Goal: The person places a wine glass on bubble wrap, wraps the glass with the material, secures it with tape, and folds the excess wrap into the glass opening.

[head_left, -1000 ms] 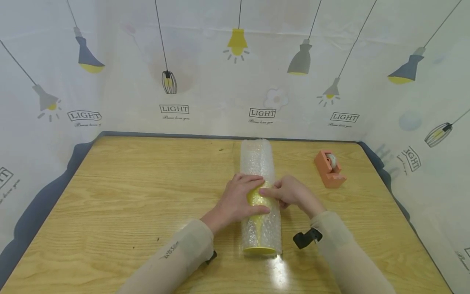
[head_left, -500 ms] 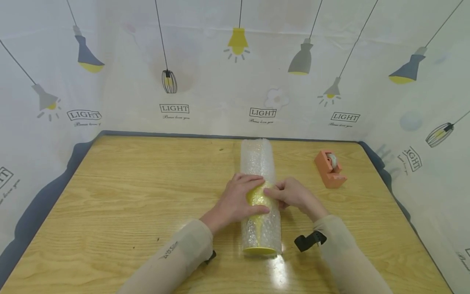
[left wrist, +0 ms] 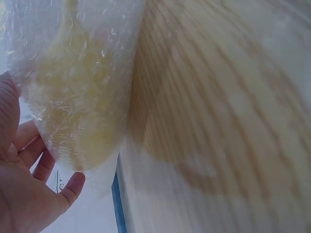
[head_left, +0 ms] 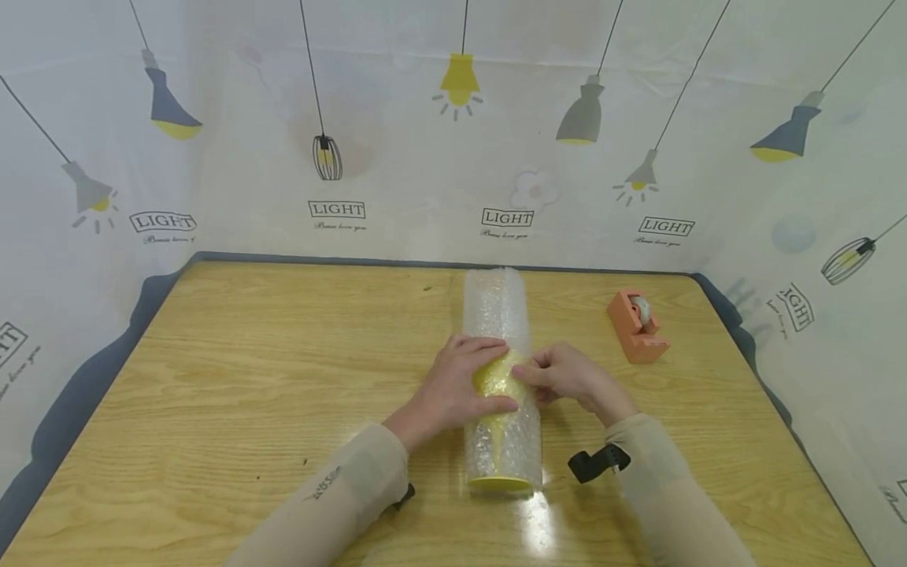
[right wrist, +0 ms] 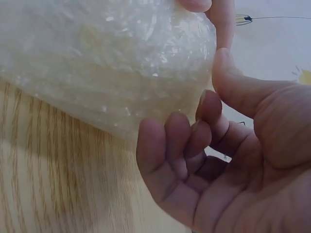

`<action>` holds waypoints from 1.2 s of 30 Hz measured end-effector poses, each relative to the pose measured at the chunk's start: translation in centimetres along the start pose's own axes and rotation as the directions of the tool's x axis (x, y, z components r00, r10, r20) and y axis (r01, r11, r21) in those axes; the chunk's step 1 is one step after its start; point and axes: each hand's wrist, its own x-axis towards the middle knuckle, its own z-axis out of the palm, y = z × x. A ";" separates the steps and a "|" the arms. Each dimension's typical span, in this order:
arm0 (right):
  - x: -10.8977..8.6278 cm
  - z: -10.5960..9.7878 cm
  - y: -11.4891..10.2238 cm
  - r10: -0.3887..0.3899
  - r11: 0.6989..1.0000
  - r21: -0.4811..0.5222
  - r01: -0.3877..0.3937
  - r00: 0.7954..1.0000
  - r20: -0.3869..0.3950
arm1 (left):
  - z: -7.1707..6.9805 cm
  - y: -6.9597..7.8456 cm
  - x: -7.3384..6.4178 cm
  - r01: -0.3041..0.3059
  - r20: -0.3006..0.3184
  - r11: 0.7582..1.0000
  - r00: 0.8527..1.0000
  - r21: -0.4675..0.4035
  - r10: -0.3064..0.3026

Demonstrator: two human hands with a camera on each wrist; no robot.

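A yellow goblet [head_left: 499,483] lies on its side inside a roll of clear bubble wrap [head_left: 496,303], its round foot toward me. Through the plastic in the left wrist view, the bowl and stem of the goblet [left wrist: 73,107] show blurred. My left hand [head_left: 457,386] holds the roll from the left, thumb and fingers spread over the bowl. From the right, my right hand [head_left: 567,374] pinches the side of the wrap, thumb on top. In the right wrist view the fingers of my right hand [right wrist: 218,145] are curled close under the wrap; the wrap's loose edge is hard to make out.
An orange tape dispenser [head_left: 634,327] with a tape roll stands at the right rear of the wooden table [head_left: 283,354]. A pale curtain printed with lamps [head_left: 397,157] hangs behind the table's back edge. Black straps sit at both wrists.
My right hand has shifted slightly right, its thumb sliding outward over the wrap toward the roll's right side. The left hand and the roll have hardly moved.
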 end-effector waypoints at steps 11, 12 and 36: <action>-0.1 0.8 -0.5 0.081 0.985 -0.138 -0.101 0.986 -0.144 | -0.3 -0.3 -0.4 0.012 0.007 1.000 1.000 0.007 -0.012; -0.1 0.9 -0.5 0.083 0.988 -0.119 -0.101 0.986 -0.144 | -0.3 -0.3 -0.4 0.014 0.006 1.000 1.000 0.004 -0.014; 0.0 1.7 -0.4 0.053 0.997 0.052 -0.050 0.997 -0.052 | -0.6 0.2 -1.2 0.252 -0.042 0.955 0.964 -0.158 -0.262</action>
